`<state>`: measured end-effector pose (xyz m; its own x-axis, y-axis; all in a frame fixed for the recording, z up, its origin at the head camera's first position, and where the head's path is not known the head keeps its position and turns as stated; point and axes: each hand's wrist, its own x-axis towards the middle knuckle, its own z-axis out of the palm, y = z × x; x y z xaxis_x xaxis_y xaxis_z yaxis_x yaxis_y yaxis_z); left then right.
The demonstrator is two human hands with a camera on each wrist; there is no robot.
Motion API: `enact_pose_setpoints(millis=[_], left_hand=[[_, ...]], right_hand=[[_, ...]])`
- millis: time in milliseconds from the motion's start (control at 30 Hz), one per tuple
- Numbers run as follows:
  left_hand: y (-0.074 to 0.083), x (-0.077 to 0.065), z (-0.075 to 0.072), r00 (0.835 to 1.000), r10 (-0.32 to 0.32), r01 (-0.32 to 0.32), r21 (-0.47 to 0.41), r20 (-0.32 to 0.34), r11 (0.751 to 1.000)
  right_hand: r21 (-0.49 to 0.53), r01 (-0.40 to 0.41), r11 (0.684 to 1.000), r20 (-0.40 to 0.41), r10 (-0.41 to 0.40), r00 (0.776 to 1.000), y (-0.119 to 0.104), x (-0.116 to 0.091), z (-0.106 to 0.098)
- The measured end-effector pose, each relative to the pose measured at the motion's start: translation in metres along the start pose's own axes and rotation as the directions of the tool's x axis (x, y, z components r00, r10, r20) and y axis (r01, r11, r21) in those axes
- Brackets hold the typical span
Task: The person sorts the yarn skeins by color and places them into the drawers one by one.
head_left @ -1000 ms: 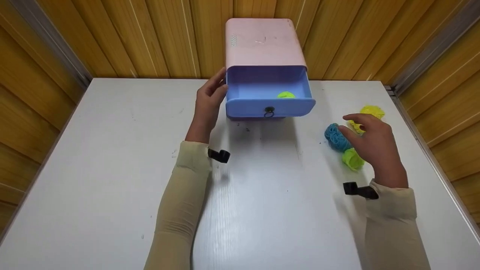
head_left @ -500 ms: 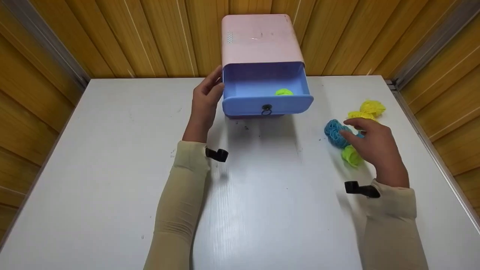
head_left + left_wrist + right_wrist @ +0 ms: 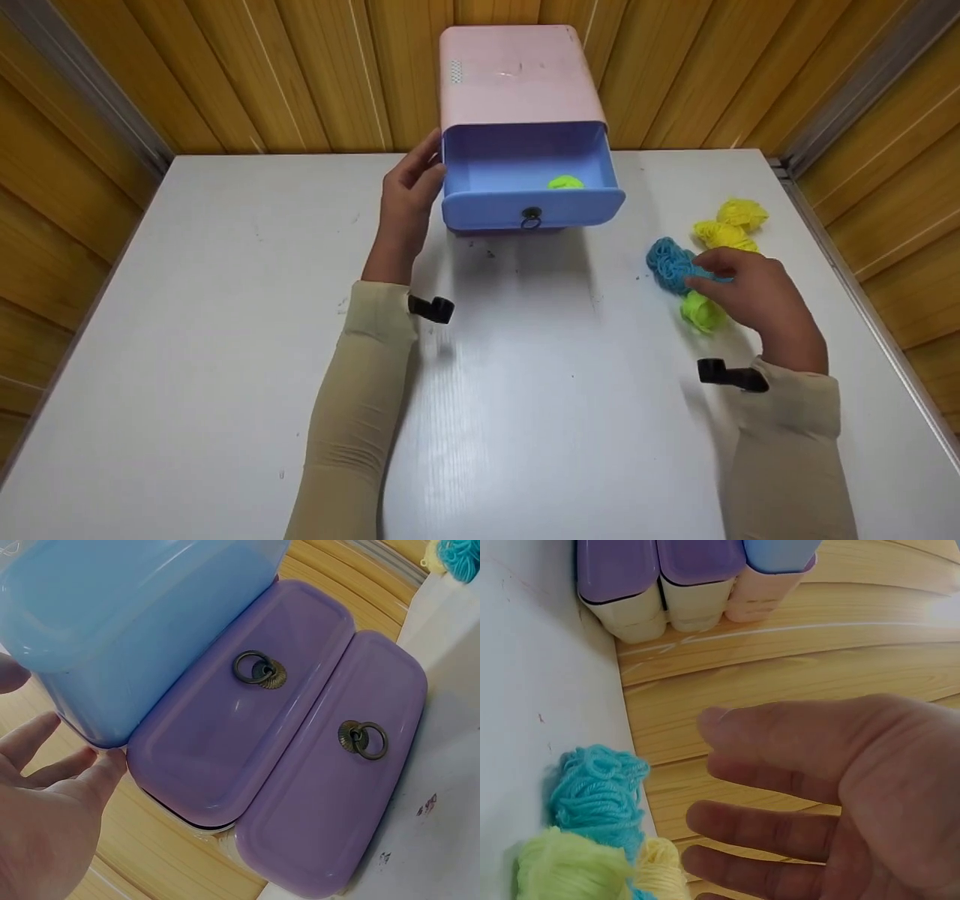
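A small pink drawer cabinet [image 3: 517,82] stands at the back of the table, its blue top drawer [image 3: 480,212] pulled out. Inside that drawer shows part of a lime-green yarn ball [image 3: 566,182]. My left hand [image 3: 407,201] rests against the cabinet's left side; in the left wrist view its fingertips [image 3: 112,759] touch the edge near the blue drawer. On the right, my right hand [image 3: 769,296] hovers over a blue yarn bundle [image 3: 667,264] and a lime-green yarn ball [image 3: 703,313]. Its fingers are extended, apart from the yarn in the right wrist view, with nothing between them.
Two yellow yarn balls [image 3: 742,214] lie beyond the blue yarn. Below the blue drawer are two closed purple drawers [image 3: 240,712] with ring pulls. Wood-panelled walls [image 3: 330,75] border the white table [image 3: 225,300] at the back and sides.
My right hand has moved slightly right and lower over the yarn, uncovering the yellow balls, with thumb and fingers closer together. The left hand stays at the cabinet; the head view has shifted a little.
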<state>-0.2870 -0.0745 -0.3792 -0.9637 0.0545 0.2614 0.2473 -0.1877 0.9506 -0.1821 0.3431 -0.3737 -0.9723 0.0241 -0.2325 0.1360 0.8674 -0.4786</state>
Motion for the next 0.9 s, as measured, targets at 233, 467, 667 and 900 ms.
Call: enact_pose_setpoints(millis=[233, 467, 667, 900], left_hand=[[0.005, -0.001, 0.001, 1.0, -0.016, 0.016, -0.004, 0.002, 1.0], [-0.001, 0.001, -0.001, 1.0, -0.007, 0.007, -0.03, -0.006, 1.0], [-0.002, 0.002, 0.0, 1.0, -0.018, 0.018, -0.019, -0.008, 1.0], [-0.001, 0.001, 0.0, 1.0, -0.027, 0.027, 0.008, -0.011, 1.0]], right_hand=[[0.031, -0.081, 0.996, 0.107, 0.077, 0.991, 0.01, 0.003, -0.002], [0.012, -0.121, 0.993, 0.173, 0.117, 0.978, 0.019, 0.007, -0.002], [-0.021, -0.141, 0.99, 0.221, 0.143, 0.965, 0.025, 0.009, -0.002], [-0.045, -0.133, 0.99, 0.266, 0.14, 0.954, 0.027, 0.012, 0.001]])
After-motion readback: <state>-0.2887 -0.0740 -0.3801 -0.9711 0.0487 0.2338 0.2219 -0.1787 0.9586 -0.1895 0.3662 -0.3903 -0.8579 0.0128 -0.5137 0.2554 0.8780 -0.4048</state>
